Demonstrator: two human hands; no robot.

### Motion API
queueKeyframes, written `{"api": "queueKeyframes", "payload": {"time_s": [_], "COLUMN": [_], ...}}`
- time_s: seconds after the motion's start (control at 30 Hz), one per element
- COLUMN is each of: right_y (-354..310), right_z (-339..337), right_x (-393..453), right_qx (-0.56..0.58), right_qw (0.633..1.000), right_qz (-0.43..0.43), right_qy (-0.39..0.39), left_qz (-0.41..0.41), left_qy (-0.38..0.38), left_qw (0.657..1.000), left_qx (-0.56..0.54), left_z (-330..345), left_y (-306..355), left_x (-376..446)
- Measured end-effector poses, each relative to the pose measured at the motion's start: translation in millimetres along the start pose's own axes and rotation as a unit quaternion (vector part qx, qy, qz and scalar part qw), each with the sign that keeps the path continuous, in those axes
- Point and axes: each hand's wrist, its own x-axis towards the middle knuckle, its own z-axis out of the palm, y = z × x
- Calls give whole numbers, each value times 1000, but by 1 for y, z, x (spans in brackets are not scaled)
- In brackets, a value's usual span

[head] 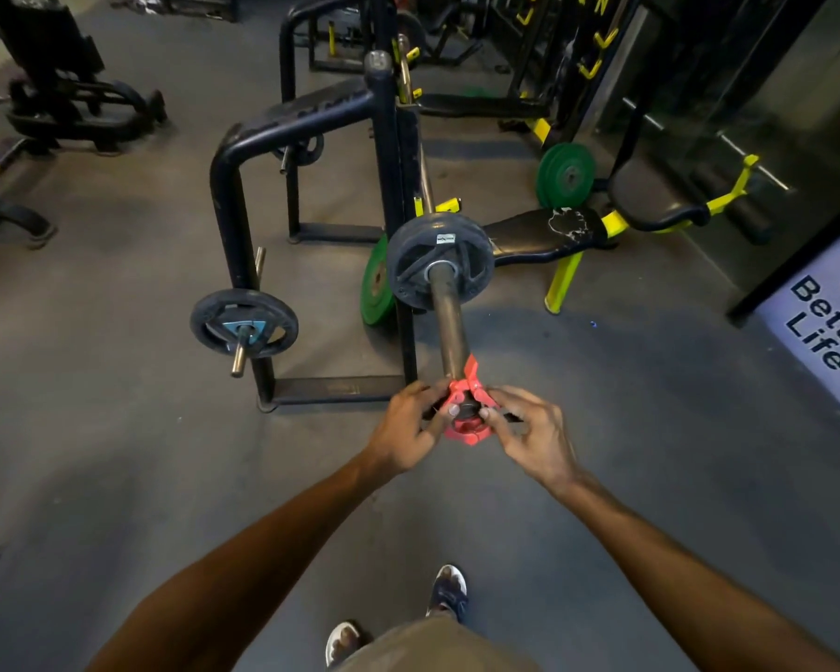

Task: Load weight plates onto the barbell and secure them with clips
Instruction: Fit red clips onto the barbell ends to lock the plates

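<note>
One dark grey round weight plate [440,260] sits seated on the steel barbell sleeve [449,327]; both hands, left [408,429] and right [534,431], pinch the red plastic clip [466,405] at the sleeve's tip, not yet slid home against the plate

Barbell [449,322] tip hidden inside red clip [464,409]; banner [825,322] wording cut off, perhaps "Better Life".
</note>
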Motion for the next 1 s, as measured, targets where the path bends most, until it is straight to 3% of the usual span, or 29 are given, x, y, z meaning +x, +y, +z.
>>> {"api": "queueKeyframes", "payload": {"time_s": [0.4,0.63,0.83,1.0], "right_y": [6,12,28,35], "right_z": [9,19,9,6], "right_x": [-24,-2,8,9], "right_qx": [-26,36,58,-31], "right_qw": [999,995,997,993], "right_qz": [16,77,46,-110], "right_qy": [21,54,8,-16], "left_qz": [-6,-18,-5,4], "left_qy": [-64,-76,-82,-91], "left_qw": [995,993,993,990], "left_qx": [75,92,86,107], "left_z": [8,3,1,4], "left_y": [-11,-7,-3,-6], "left_x": [-18,6,8,7]}}
